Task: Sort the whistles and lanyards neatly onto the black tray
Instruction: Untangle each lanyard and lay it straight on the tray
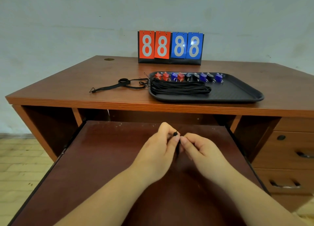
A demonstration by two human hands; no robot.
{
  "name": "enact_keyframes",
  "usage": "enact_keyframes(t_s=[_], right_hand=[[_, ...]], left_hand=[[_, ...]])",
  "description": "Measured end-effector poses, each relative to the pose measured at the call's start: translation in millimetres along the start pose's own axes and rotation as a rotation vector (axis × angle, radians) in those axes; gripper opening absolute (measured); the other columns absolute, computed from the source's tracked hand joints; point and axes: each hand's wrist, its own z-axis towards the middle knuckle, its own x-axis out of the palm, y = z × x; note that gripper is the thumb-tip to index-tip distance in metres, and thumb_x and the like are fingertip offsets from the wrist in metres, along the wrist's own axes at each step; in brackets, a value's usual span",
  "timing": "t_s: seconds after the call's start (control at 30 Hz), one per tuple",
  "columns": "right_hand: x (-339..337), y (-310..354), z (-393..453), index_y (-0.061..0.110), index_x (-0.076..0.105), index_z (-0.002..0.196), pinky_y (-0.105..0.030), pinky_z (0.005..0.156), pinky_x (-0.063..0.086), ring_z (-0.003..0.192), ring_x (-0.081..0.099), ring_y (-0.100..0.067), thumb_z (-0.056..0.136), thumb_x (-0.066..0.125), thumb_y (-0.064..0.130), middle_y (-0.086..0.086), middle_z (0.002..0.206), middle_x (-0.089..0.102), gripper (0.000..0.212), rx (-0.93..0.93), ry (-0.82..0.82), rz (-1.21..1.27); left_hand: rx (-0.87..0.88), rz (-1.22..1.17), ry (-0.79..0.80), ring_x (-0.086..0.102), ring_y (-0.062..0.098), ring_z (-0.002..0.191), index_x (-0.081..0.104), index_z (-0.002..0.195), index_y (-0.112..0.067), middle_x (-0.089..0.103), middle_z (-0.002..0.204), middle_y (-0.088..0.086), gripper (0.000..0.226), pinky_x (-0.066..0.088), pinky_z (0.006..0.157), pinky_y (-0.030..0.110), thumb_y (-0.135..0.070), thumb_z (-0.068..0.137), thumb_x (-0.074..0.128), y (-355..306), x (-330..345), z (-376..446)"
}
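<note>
Over the near pull-out shelf [102, 157] | my left hand [158, 151] and right hand [202, 151] pinch what looks like a lanyard [175, 134] | step: straightening it | next: lay it on the far black tray [241, 93]

Two bare forearms enter from the bottom edge. No sleeves, cuffs, gloves or straps anywhere along the visible length; both arms are uncovered from the frame edge to the wrist. Left hand [157, 146] and right hand [202, 150]: no rings, no bands. Neither wrist carries a watch or bracelet. Fingernails are short and unpainted where they show, on the left thumb and on the right hand's fingertips [184, 140]. No marks, plasters or tattoos discernible at this resolution. Upper arms and torso are outside the frame, so clothing there can't be told.
</note>
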Motion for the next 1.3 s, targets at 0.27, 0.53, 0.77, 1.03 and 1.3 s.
enact_keyframes(t_s=[0.27, 0.53, 0.77, 1.03, 1.3], right_hand=[[1.0, -0.1, 1.3, 0.019, 0.052, 0.065, -0.015, 0.053, 0.033, 0.047, 0.040, -0.002, 0.098, 0.039, 0.031, 0.009, 0.048, 0.046, 0.038, 0.120, 0.108, 0.082], [-16.7, -11.3, 6.5, 0.020, 0.050, 0.066, -0.026, 0.061, 0.039, 0.053, 0.045, -0.006, 0.100, 0.034, 0.030, 0.008, 0.051, 0.049, 0.038, 0.304, 0.000, 0.214], [-23.3, -15.2, 10.5, 0.016, 0.060, 0.084, -0.029, 0.076, 0.051, 0.078, 0.067, -0.013, 0.096, 0.048, 0.022, 0.001, 0.083, 0.071, 0.018, 0.346, -0.295, 0.328], [-30.4, -1.7, 10.2, 0.015, 0.061, 0.084, -0.028, 0.073, 0.054, 0.071, 0.070, -0.010, 0.079, 0.059, 0.029, 0.002, 0.066, 0.069, 0.015, 0.504, -0.287, 1.149], [-21.5, -4.6, 10.3, 0.005, 0.070, 0.089, -0.023, 0.075, 0.053, 0.059, 0.060, -0.004, 0.081, 0.061, 0.023, 0.004, 0.060, 0.062, 0.021, 0.452, -0.306, 0.934]], left_hand=[[-0.038, -0.072, 0.090, 0.057, -0.005, 0.074, 0.053, 0.090, -0.023, 0.061, 0.078, -0.011, 0.007, 0.047, 0.075, 0.015, -0.024, 0.095, 0.049, 9.5, -3.0, 2.5], [-0.125, 0.001, -0.133, 0.054, -0.005, 0.069, 0.052, 0.080, -0.028, 0.059, 0.073, -0.009, 0.014, 0.036, 0.064, 0.004, -0.026, 0.094, 0.050, 32.4, -24.6, 14.3], [-0.142, -0.019, -0.010, 0.057, -0.003, 0.067, 0.054, 0.082, -0.026, 0.061, 0.070, -0.009, 0.012, 0.043, 0.070, 0.014, -0.026, 0.094, 0.051, 29.3, -16.5, 11.7], [-0.174, -0.150, 0.206, 0.060, 0.001, 0.068, 0.055, 0.085, -0.021, 0.061, 0.066, -0.011, 0.009, 0.051, 0.076, 0.027, -0.022, 0.094, 0.052, 15.7, 0.6, 2.9], [-0.195, -0.452, 0.023, 0.065, 0.007, 0.081, 0.074, 0.079, -0.028, 0.073, 0.087, -0.003, 0.014, 0.051, 0.075, 0.016, -0.015, 0.082, 0.068, 8.1, 2.1, 4.6]])
